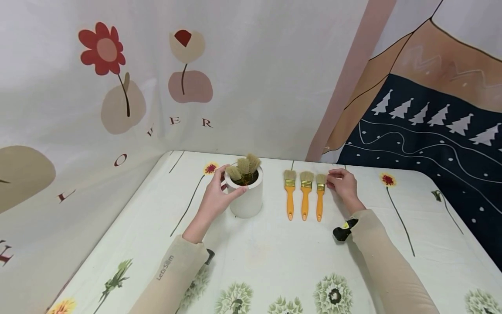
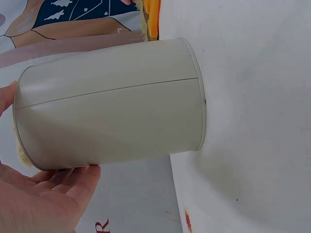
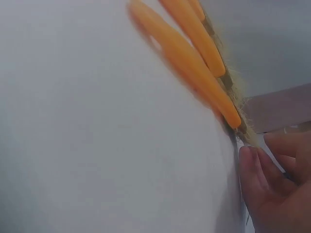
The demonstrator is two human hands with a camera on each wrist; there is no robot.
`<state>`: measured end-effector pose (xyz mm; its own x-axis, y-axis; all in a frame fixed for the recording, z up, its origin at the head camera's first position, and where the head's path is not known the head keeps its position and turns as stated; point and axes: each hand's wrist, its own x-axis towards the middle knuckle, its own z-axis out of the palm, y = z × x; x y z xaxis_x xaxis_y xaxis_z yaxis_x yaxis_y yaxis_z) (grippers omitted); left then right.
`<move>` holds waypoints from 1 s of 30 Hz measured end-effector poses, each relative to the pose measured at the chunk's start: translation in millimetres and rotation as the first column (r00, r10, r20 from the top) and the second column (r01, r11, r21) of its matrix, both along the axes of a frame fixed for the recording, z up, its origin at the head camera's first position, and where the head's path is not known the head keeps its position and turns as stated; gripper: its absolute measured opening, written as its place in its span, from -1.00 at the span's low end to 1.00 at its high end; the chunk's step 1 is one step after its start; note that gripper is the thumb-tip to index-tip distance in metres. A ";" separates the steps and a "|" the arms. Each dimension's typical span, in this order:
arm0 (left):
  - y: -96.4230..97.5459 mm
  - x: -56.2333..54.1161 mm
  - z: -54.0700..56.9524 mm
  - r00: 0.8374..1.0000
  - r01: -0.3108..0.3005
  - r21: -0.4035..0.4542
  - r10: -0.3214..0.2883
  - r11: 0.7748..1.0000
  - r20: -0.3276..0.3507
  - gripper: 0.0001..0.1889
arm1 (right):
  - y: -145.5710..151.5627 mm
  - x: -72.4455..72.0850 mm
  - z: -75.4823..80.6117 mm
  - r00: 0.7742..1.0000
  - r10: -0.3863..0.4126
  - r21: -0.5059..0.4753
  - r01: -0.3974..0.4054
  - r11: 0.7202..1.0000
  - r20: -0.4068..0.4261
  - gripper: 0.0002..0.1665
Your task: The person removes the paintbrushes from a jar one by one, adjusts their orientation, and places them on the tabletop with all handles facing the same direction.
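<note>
Upright on the table stands a white cylindrical canister [image 1: 246, 203], with several tan bristle heads [image 1: 244, 167] sticking out of its mouth; their handles are hidden inside. My left hand [image 1: 218, 194] holds it near the rim, thumb on the near side and fingers round the far left. In the left wrist view, the canister's plain side [image 2: 109, 104] fills the middle. Three paintbrushes with orange handles lie side by side to its right: left [image 1: 290, 192], middle [image 1: 305, 192] and right [image 1: 320, 194]. My right hand [image 1: 345, 185] is beside the rightmost brush, loosely bent fingertips right at its bristles.
A white flower-print cloth [image 1: 259, 257] covers the table. Behind it hangs a pale printed curtain [image 1: 270, 87], with a dark tree-patterned part [image 1: 423, 144] at the right. A black wrist-worn device [image 1: 342, 234] sits at the right sleeve.
</note>
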<state>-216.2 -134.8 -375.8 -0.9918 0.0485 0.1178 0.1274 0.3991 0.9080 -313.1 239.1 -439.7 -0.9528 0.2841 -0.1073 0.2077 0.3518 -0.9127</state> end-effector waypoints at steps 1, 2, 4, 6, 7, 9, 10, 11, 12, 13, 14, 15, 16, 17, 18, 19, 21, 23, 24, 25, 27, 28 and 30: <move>0.0 -0.1 0.0 1.000 0.000 0.000 0.000 1.000 0.001 -0.07 | 0.5 0.2 0.4 1.000 -0.003 0.002 0.003 1.000 0.001 -0.61; -0.1 -0.2 -0.1 1.000 0.001 0.000 -0.001 1.000 0.001 -0.07 | 0.9 0.4 0.8 1.000 -0.004 0.003 0.004 1.000 -0.001 -0.61; -0.2 -0.3 -0.2 1.000 0.001 -0.002 -0.001 1.000 0.001 -0.07 | 1.0 1.1 1.8 1.000 -0.011 0.003 0.011 1.000 -0.005 -0.61; -0.3 -0.5 -0.3 1.000 0.002 -0.002 -0.002 1.000 0.000 -0.07 | 1.0 1.3 2.6 1.000 -0.017 -0.005 0.017 1.000 -0.011 -0.61; -0.4 -0.5 -0.4 1.000 0.002 -0.003 -0.002 1.000 0.000 -0.07 | 1.1 1.3 2.9 1.000 -0.019 -0.010 0.019 1.000 -0.015 -0.61; -0.6 -0.7 -0.5 1.000 0.003 -0.003 -0.003 1.000 0.000 -0.07 | 1.1 1.3 3.7 1.000 -0.021 -0.014 0.021 1.000 -0.018 -0.61; -0.6 -0.7 -0.5 1.000 0.004 -0.002 -0.004 1.000 0.000 -0.07 | 1.4 1.2 4.0 1.000 -0.021 -0.012 0.021 1.000 -0.018 -0.61; -0.6 -0.8 -0.7 1.000 0.004 -0.002 -0.004 1.000 0.001 -0.07 | 1.4 1.2 4.4 1.000 -0.021 -0.007 0.021 1.000 -0.021 -0.61; -0.6 -0.8 -0.6 1.000 0.005 -0.001 -0.005 1.000 0.001 -0.07 | 1.3 1.4 4.9 1.000 -0.018 0.002 0.018 1.000 -0.022 -0.60; -0.6 -0.8 -0.4 1.000 0.005 0.000 -0.005 1.000 0.002 -0.07 | 1.2 1.7 5.5 1.000 -0.015 0.008 0.016 1.000 -0.025 -0.60; -0.5 -0.7 -0.2 1.000 0.005 0.001 -0.005 1.000 0.002 -0.07 | 1.0 2.0 6.2 1.000 -0.012 0.015 0.012 1.000 -0.028 -0.60; -0.5 -0.8 -0.1 1.000 0.005 0.001 -0.005 1.000 0.001 -0.07 | 0.7 2.5 7.2 0.999 -0.006 0.019 0.006 1.000 -0.032 -0.60; -0.5 -0.6 -0.1 1.000 0.004 0.001 -0.004 1.000 0.002 -0.07 | 0.2 2.9 8.0 0.999 -0.001 0.023 0.002 1.000 -0.038 -0.60; -0.6 -0.7 -0.2 1.000 0.004 0.001 -0.004 1.000 0.001 -0.07 | -0.5 3.3 9.0 0.999 0.005 0.025 -0.004 1.000 -0.043 -0.60; -0.7 -0.8 -0.3 1.000 0.005 0.001 -0.005 1.000 0.001 -0.07 | -1.0 3.6 9.9 0.999 0.011 0.026 -0.010 1.000 -0.046 -0.60; -0.9 -1.0 -0.6 1.000 0.004 0.000 -0.004 1.000 0.000 -0.07 | -1.7 4.0 10.9 0.999 0.016 0.024 -0.014 1.000 -0.051 -0.60; -1.2 -1.4 -1.2 1.000 0.005 0.000 -0.005 1.000 -0.001 -0.06 | -3.1 4.4 12.7 0.998 0.022 0.017 -0.021 1.000 -0.057 -0.59; -1.3 -1.9 -1.7 1.000 0.007 0.002 -0.007 1.000 -0.002 -0.06 | -4.9 4.9 14.3 0.998 0.024 0.014 -0.023 1.000 -0.058 -0.59; -1.3 -1.9 -1.6 1.000 0.006 0.002 -0.006 1.000 -0.001 -0.06 | -5.7 5.3 15.2 0.998 0.023 0.012 -0.023 1.000 -0.058 -0.60; -1.2 -1.8 -1.5 1.000 0.006 0.002 -0.006 1.000 -0.001 -0.06 | -6.6 5.6 15.9 0.998 0.023 0.009 -0.023 1.000 -0.059 -0.60; -1.2 -1.8 -1.6 1.000 0.006 0.002 -0.006 1.000 -0.002 -0.06 | -8.9 6.6 17.6 0.998 0.023 0.010 -0.023 1.000 -0.059 -0.61; -1.1 -1.8 -1.5 1.000 0.005 0.002 -0.005 1.000 -0.003 -0.07 | -9.8 6.9 18.2 0.998 0.024 0.012 -0.023 1.000 -0.058 -0.61; -1.0 -1.7 -1.5 1.000 0.005 0.002 -0.005 1.000 -0.004 -0.07 | -11.7 7.9 19.5 0.998 0.026 0.019 -0.025 1.000 -0.064 -0.61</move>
